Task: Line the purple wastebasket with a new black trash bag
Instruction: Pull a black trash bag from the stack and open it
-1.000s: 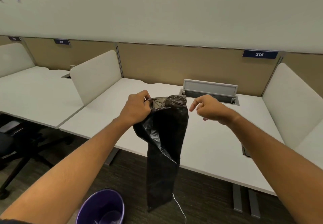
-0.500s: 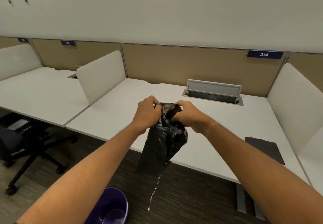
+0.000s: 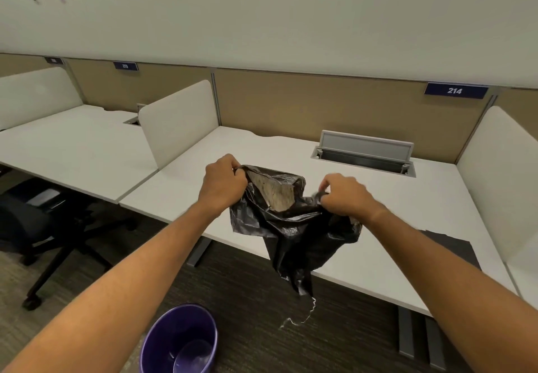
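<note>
A black trash bag (image 3: 294, 233) hangs in the air over the front edge of the white desk (image 3: 364, 256). My left hand (image 3: 224, 185) grips the bag's rim on the left and my right hand (image 3: 345, 195) grips it on the right, so the mouth gapes a little between them. A thin pale string (image 3: 302, 314) dangles from the bag's bottom. The purple wastebasket (image 3: 180, 340) stands on the carpet below my left forearm, with no liner visible inside.
A dark flat sheet (image 3: 454, 246) lies on the desk at the right. A grey cable hatch (image 3: 365, 151) stands open at the back. White dividers (image 3: 180, 116) flank the desk. An office chair (image 3: 32, 227) stands at the left.
My hands have pulled apart, spreading the bag's mouth, which was bunched between them half a second ago. One second ago only my left hand held it. The bag's tail has swung right.
</note>
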The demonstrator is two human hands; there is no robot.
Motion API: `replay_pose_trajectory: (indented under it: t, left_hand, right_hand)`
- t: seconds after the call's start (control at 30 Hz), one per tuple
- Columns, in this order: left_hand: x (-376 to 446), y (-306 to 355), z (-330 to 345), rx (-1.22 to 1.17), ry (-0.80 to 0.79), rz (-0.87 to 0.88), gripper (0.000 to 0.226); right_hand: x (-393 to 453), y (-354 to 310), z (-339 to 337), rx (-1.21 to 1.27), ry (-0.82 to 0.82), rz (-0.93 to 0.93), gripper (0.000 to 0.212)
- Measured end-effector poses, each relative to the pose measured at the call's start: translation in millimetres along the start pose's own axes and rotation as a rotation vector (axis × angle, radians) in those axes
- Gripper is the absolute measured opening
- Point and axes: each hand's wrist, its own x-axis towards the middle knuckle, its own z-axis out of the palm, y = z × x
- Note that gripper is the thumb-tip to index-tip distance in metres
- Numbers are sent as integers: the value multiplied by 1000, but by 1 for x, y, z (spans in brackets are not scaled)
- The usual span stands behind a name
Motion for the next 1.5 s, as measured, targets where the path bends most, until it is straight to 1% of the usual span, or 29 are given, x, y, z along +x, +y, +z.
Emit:
replay_pose_trajectory:
  t: [0.03, 0.07, 0.1, 0.13, 0.17, 0.2, 0.23, 0.3, 0.4, 0.47, 0.5, 0.53, 0.57, 0.63, 0.67, 0.7, 0.73, 0.8, 0.83, 0.93, 0.97, 1.0, 1.07, 1.1, 1.17, 1.2, 1.33, 1.4, 1.5]
  left_hand:
    - [0, 0, 1, -21, -9, 2, 11]
    - [-1, 1, 2, -51, -25, -1, 11]
    - [-2, 3, 4, -80, -48, -5, 11]
    - [-3, 6, 6, -101, -71, -6, 12]
    - [-4, 9, 8, -118, -85, -4, 12]
    - [-5, 11, 10, -129, -94, 1, 12]
    - [-6, 13, 10, -131, -99, 17, 12]
    - [-7, 13, 4, -64, -102, 92, 12]
    - [-3, -3, -19, 254, -100, 193, 8]
    - [-2, -17, -33, 410, -159, 160, 10]
    - [-2, -23, -35, 417, -212, 124, 13]
    - [-4, -27, -35, 386, -263, 92, 23]
    - [-8, -27, -32, 346, -304, 76, 41]
    - [-17, -23, -20, 267, -335, 110, 81]
    - [-22, -19, -12, 226, -332, 144, 91]
    - [-26, -16, -4, 181, -320, 176, 90]
    - [-29, -12, 4, 123, -298, 198, 77]
    - [-30, -7, 13, 33, -210, 197, 32]
    - [-30, -5, 15, 22, -170, 177, 16]
    - [-30, 1, 18, 88, -112, 162, 16]
    - [-30, 2, 19, 116, -98, 161, 14]
    - [-31, 4, 20, 142, -84, 161, 12]
    - [-30, 9, 22, 184, -70, 165, 13]
    - [-29, 11, 23, 191, -73, 162, 12]
    - [-28, 15, 25, 171, -96, 149, 11]
    - [-29, 17, 25, 157, -110, 143, 13]
    - [-31, 11, 16, 134, -75, 122, 23]
    - [-26, 1, 2, 168, -18, 94, 28]
    - [-22, -18, -22, 242, 53, 12, 31]
  right_hand:
    - [1, -1, -2, 44, 42, -16, 31]
    - [0, -6, -3, 167, 12, -43, 47]
    - [-2, -14, -4, 291, -67, -78, 65]
    - [-5, -23, -1, 314, -129, -118, 78]
    - [-8, -30, 5, 229, -141, -156, 83]
    - [-8, -33, 14, 120, -121, -179, 76]
    - [-6, -33, 22, 45, -82, -177, 60]
    - [-2, -26, 25, 26, -13, -95, 29]
    - [4, -5, 6, 15, 111, 52, 21]
    - [6, 2, -8, 53, 133, 39, 11]
    - [6, 0, -12, 104, 108, -6, 7]
    - [5, -5, -12, 147, 79, -69, 7]
    - [3, -12, -11, 163, 56, -137, 10]
    - [0, -27, -5, 134, 20, -280, 13]
    - [-2, -34, -2, 123, -3, -341, 13]
    - [-5, -39, 0, 123, -31, -387, 14]
    - [-6, -43, 1, 133, -54, -418, 17]
    - [-5, -43, 3, 116, -79, -433, 16]
    - [-5, -40, 2, 62, -82, -419, 15]
    - [-8, -28, -3, -224, -73, -313, 38]
    - [-13, -28, -5, -269, -16, -325, 46]
    - [-18, -31, -6, -243, 89, -387, 48]
    - [-33, -45, -8, -40, 285, -589, 38]
    - [-39, -55, -9, 42, 250, -667, 34]
    - [-47, -70, 0, 43, -51, -710, 35]
    - [-51, -74, 10, -44, -203, -681, 35]
    - [-62, -61, 64, -466, -543, -561, 35]
    - [-70, -52, 81, -632, -728, -514, 45]
    - [-75, -43, 92, -799, -918, -490, 74]
